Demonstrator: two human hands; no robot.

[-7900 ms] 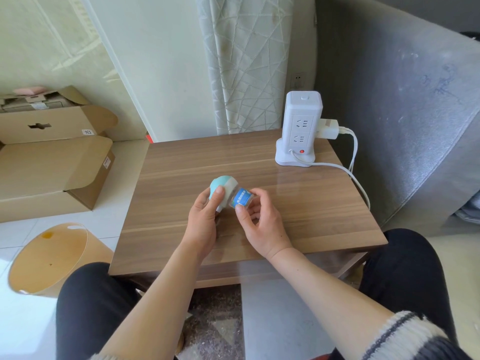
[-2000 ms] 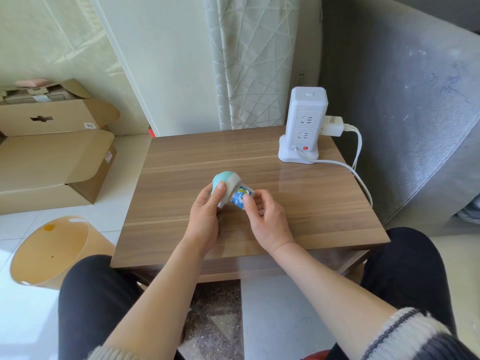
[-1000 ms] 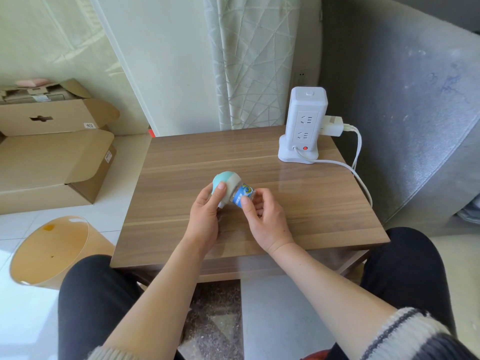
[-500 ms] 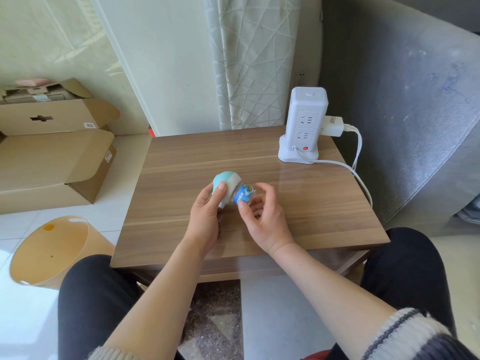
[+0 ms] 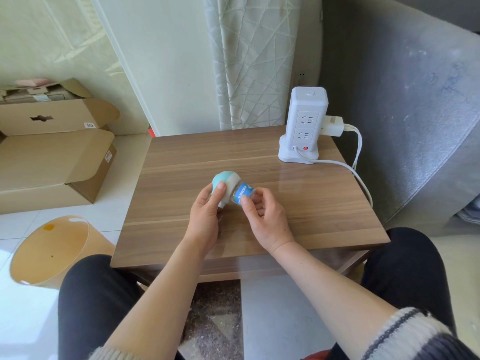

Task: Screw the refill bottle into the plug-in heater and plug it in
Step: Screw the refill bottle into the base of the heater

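Wooden counter [image 5: 298,203] sits in front of you, knees at its near edge. Grey sofa [image 5: 405,113] runs along its right edge; open cardboard boxes [image 5: 52,152] and a tan bin [image 5: 49,253] are on the floor off its left edge. White tower power strip [image 5: 305,126] stands upright at the far right corner, a white adapter [image 5: 333,126] plugged into its right face, cable [image 5: 362,178] trailing off the right edge. Your left hand [image 5: 205,219] is closed around the plug-in heater [image 5: 224,184], teal-and-white, thumb across its front, held above the counter's middle. Your right hand [image 5: 265,216] pinches the refill bottle [image 5: 242,194], blue label, between thumb and fingertips, other fingers loosely curled. Bottle lies tilted, its neck end inside the heater's base; can't tell how far in it is threaded. Heater and bottle are well apart from the power strip, not plugged in.
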